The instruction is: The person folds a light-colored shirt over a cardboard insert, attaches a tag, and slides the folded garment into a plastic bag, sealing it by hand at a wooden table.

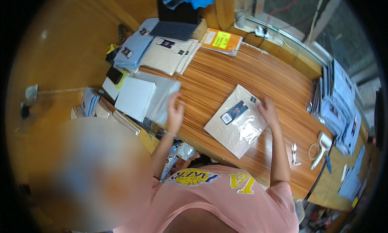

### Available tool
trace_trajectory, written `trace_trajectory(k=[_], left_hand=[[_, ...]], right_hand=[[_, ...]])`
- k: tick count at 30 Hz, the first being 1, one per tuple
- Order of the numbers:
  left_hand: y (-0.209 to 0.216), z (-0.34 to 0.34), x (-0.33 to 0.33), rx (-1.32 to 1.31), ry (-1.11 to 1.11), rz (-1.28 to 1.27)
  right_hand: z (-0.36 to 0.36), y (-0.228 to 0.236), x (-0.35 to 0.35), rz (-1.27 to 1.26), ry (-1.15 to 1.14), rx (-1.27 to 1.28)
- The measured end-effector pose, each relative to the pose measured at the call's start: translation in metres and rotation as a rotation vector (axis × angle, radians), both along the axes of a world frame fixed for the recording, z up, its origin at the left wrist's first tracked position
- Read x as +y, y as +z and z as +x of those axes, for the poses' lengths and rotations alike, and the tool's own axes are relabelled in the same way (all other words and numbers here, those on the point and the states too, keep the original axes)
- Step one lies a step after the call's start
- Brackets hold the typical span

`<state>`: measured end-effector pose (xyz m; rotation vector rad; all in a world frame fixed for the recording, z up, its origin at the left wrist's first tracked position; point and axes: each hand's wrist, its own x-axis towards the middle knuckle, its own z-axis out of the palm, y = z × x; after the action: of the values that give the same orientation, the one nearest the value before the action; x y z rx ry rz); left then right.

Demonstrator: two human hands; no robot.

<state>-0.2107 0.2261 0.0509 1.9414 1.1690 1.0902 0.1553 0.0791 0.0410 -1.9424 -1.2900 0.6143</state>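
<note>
A folded beige garment in a clear plastic bag (238, 130) lies slantwise on the wooden table, a dark hang tag (234, 113) showing through its glossy front. My right hand (266, 111) is at its right edge, fingers bent over the bag's rim. To the left, my left hand (175, 112) hovers by the table's near edge with its fingers apart and nothing in them. Close to that hand is a pile of clear plastic bags (165, 91), with a stack of white sheets (135, 96) beside it.
Bagged beige garments (163, 57) and bagged blue garments (135, 51) are piled at the back left, near an orange packet (221, 41). More blue packs (337, 99) stand at the right. A white tag gun (321, 149) and small metal snips (294, 153) lie at the right edge.
</note>
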Motion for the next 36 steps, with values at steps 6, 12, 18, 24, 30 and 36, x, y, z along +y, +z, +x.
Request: trace_trajectory(k=[6,12,18,24,30,36], left_hand=[[-0.026,0.097,-0.04,0.077,-0.447,-0.396],[-0.029,0.106,-0.012,0.446,-0.747,-0.473],[0.03,0.08,0.013,0.636,-0.598,0.085],[0.038,-0.017,0.01,-0.089,-0.634,-0.81],[0.005,-0.039,0.021,-0.498,-1.036,-0.935],[0.12,-0.041,0.129,-1.541,-0.091,-0.875]], right_hand=[[-0.007,0.013,-0.027,-0.205,-0.073,-0.355],[-0.014,0.037,-0.03,-0.478,0.005,0.181],[-0.052,0.041,-0.002,-0.06,0.16,0.645],[-0.138,0.14,0.061,0.086,-0.052,0.561],[-0.229,0.201,0.139,0.389,0.0,0.618],[-0.255,0.197,0.199,0.348,0.446,0.646]])
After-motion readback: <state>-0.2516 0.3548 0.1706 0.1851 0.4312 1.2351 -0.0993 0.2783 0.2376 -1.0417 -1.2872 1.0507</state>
